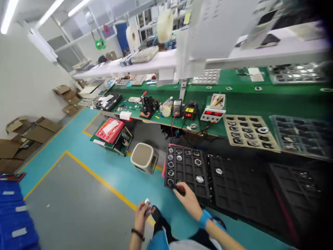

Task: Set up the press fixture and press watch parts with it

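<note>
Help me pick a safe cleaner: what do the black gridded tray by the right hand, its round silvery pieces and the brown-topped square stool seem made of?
Black gridded tray: probably matte plastic or foam; its walls look dull and even.
Round silvery pieces: perhaps polished metal or glass, given bright glints.
Brown-topped square stool: likely smooth plastic, from its rounded pale frame.

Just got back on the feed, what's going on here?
A person's right hand pinches a dark object at the near-left corner of a black compartment tray. The left hand, off to the tray's left, holds a small pale piece in its fingertips. Both items are too small to identify. Round pieces sit in several compartments, mostly along the left and far sides. A second black tray lies alongside to the right.
</note>
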The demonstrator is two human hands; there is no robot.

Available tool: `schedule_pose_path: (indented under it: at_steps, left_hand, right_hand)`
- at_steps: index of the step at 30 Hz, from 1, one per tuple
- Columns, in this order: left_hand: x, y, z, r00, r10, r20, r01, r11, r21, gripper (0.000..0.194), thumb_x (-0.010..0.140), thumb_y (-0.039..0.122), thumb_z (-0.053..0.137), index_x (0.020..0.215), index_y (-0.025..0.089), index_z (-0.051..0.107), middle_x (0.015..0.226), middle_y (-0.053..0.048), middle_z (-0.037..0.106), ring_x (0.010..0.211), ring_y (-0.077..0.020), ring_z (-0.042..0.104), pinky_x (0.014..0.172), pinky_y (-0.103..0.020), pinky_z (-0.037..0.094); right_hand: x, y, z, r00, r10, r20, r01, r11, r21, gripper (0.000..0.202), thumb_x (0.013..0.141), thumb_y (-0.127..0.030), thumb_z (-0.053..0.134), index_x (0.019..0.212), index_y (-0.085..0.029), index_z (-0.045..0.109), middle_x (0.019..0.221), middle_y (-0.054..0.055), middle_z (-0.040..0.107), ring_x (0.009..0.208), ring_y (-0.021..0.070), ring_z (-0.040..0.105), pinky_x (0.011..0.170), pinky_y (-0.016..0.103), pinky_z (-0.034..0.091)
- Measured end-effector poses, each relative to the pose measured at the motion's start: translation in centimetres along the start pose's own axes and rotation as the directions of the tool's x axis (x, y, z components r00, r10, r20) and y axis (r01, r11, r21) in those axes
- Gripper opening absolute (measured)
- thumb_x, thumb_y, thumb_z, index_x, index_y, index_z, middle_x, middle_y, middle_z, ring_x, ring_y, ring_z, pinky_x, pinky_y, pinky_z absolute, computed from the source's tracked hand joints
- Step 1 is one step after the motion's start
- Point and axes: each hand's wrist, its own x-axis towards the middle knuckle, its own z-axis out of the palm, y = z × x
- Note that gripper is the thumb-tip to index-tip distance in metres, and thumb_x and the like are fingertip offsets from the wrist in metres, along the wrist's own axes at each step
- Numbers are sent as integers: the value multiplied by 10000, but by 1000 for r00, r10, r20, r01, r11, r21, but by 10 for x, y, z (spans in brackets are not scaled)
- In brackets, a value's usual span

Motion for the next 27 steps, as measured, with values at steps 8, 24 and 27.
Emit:
schedule_pose_path:
  at_steps: [8, 24, 27]
  left_hand:
    - [43, 119, -49, 982, 172, 80, -140, 942, -304, 661, 524, 476, 1049, 987, 168, 693, 1168, -92, 715, 1085, -213, 697, 732, -216, 526]
    - [211, 296, -39, 984, 136, 115, -104, 963, -250, 638, 508, 376, 1047, 974, 159, 669, 917, 2, 662, 731, -63, 580, 600, -153, 432]
    - [246, 335, -17, 967, 61, 248, -29, 991, -130, 596, 527, 327, 1041, 960, 144, 674, 912, -16, 671, 723, -75, 585, 569, -163, 414]
  right_hand:
    - [83, -144, 167, 897, -323, 301, 347, 937, -31, 161, 955, -267, 618, 1072, -240, 725, 1057, 93, 682, 1034, 255, 665, 929, 459, 595]
    - [274, -196, 267, 773, -431, 465, 420, 898, 133, 451, 925, -231, 663, 1373, -225, 612, 1388, 121, 613, 1316, 231, 602, 1148, 428, 533]
    - [321, -195, 255, 789, -358, 499, 331, 932, 146, 526, 925, -332, 735, 1416, -219, 584, 1398, 124, 622, 1325, 242, 599, 1152, 437, 520]
